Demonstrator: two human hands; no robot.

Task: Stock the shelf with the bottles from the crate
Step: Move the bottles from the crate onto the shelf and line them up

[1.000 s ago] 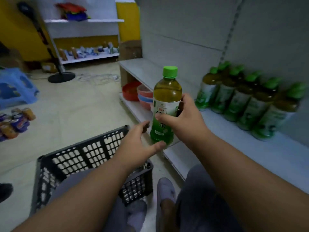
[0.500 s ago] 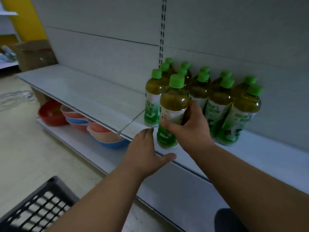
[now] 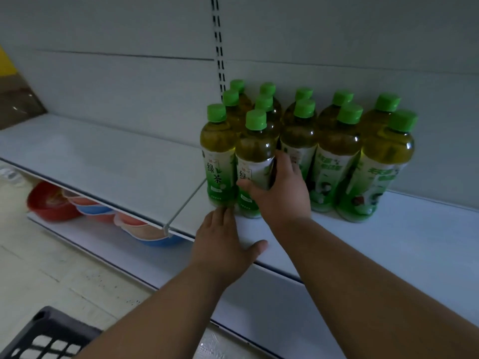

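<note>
Upright, green-capped tea bottle (image 3: 255, 167) on shelf (image 3: 414, 229), right hand (image 3: 282, 193) wrapped round its label, left hand (image 3: 223, 242) flat.

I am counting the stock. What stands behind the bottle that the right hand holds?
Behind the held green tea bottle, gripped by the right hand, two more green caps show in line. Their bodies and labels are mostly covered, so I cannot tell more about them.

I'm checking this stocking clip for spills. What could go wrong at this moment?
The right hand grips the bottle tight against its neighbours; a jerky release might knock them over. The left hand lies flat on the shelf near the bottle's base and might nudge it.
</note>
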